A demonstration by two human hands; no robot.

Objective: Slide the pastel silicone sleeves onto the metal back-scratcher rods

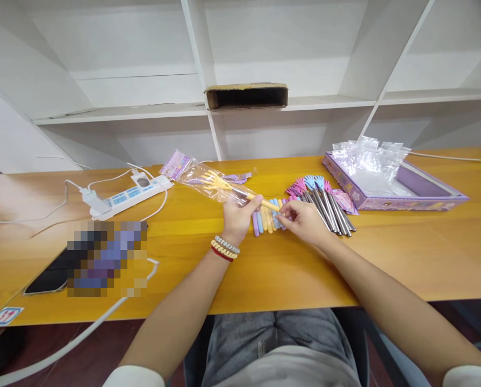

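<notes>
A yellow hand-shaped back scratcher lies inside a clear plastic bag with a purple header card. My left hand is closed around the bag and the scratcher's rod. The yellow handle end points right, out of the bag, and the fingertips of my right hand pinch its tip. Beneath the hands lies a row of pastel handles, partly hidden. Just right of my right hand are several metal rods with pink and blue hand-shaped heads.
A purple box holding clear bags stands at the right. On the left are a white power strip with cables and a dark phone-like object. White shelves with a cardboard box rise behind the wooden table.
</notes>
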